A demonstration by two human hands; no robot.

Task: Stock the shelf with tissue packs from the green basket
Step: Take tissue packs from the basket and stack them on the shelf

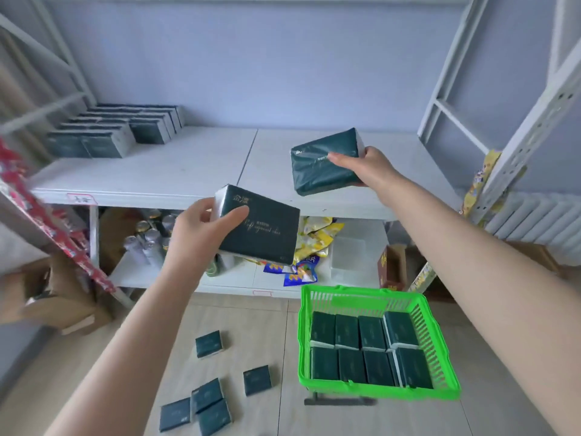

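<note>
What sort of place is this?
Probably a small shop or stockroom: metal shelving with rows of tissue packs, snack bags and cans below, and a green shopping basket on the floor.

Cans (147,240), snack bags (314,237), radiator (534,221)

A pale blue wall (251,58) stands behind a white metal shelf (157,171), whose perforated uprights (534,121) rise at the right. A white ribbed radiator (540,221) sits low against the wall at the far right. The floor (251,325) is laid in pale wood-toned tiles with thin seams. Soft, even light fills the room.
</note>
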